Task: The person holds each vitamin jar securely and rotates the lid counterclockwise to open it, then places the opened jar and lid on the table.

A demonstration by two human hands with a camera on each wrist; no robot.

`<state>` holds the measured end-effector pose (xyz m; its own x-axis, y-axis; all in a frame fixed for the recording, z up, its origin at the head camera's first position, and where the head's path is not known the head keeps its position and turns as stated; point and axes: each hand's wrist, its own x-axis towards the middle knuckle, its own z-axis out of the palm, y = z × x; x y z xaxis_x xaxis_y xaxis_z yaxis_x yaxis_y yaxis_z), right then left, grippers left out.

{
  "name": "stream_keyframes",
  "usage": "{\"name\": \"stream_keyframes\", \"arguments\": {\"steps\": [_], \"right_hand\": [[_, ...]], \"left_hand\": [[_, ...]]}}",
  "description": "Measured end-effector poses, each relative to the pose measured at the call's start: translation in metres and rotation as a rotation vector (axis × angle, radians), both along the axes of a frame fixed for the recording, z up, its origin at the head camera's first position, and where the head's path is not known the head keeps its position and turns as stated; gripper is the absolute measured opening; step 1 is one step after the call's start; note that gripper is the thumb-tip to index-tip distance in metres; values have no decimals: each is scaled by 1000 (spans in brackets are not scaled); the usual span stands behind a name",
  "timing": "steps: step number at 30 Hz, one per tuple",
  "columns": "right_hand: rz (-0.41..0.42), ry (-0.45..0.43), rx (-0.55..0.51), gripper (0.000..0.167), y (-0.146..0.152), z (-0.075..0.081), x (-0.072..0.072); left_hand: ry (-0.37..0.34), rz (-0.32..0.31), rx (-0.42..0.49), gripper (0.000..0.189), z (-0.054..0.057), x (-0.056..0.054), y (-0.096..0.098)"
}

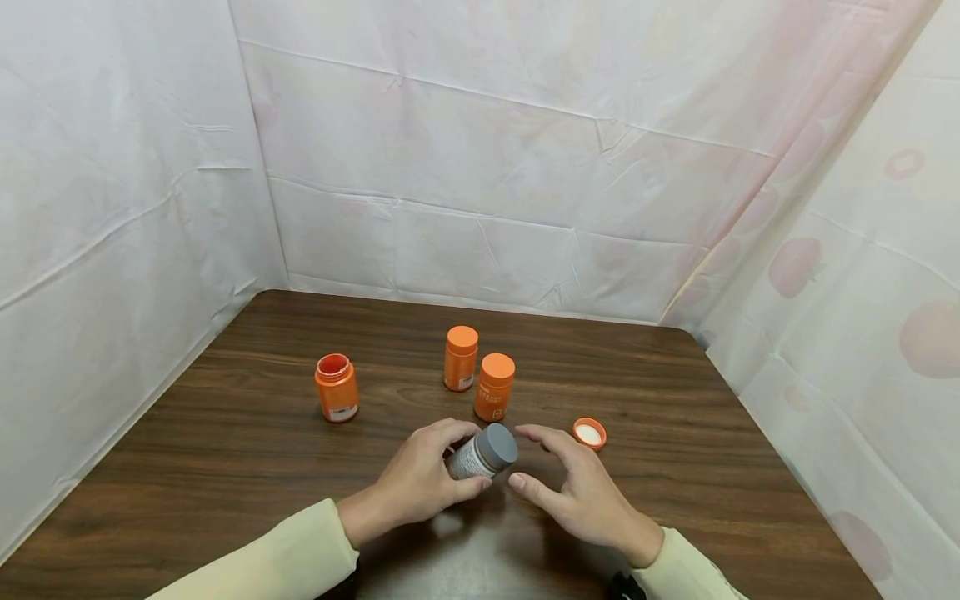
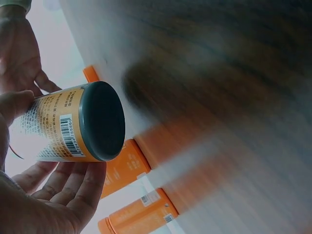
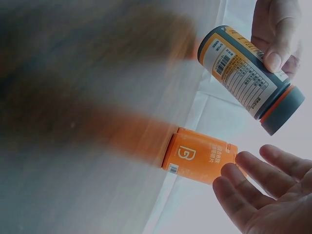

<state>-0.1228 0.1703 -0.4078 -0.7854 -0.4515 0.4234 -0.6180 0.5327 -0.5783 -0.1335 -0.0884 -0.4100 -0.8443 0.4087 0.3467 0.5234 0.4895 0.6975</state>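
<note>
My left hand grips a grey-capped supplement bottle around its labelled body, tilted with the cap toward the right. In the left wrist view the bottle's dark base and a barcode label face the camera. My right hand is beside the cap, thumb and fingers spread apart with nothing between them. In the right wrist view a thin orange band shows just under the grey cap. Behind the hands two capped orange bottles stand upright close together.
An uncapped orange bottle stands upright at the left. Its kind of orange lid lies inside-up, right of the hands. The dark wood table is bordered by hanging pale cloth at the back and sides.
</note>
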Motion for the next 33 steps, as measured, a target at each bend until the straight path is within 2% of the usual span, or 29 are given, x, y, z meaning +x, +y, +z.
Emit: {"name": "stream_keyframes", "arguments": {"steps": [11,19,33], "right_hand": [[20,22,-14,56,-4,2,-1],[70,34,-32,55,-8,3,-2],[49,79,1,49,-11,3,-4]], "left_hand": [[24,0,-65,46,1,4,4],[31,-11,-80,44,1,5,4],[44,-9,-95,44,0,4,4]]}}
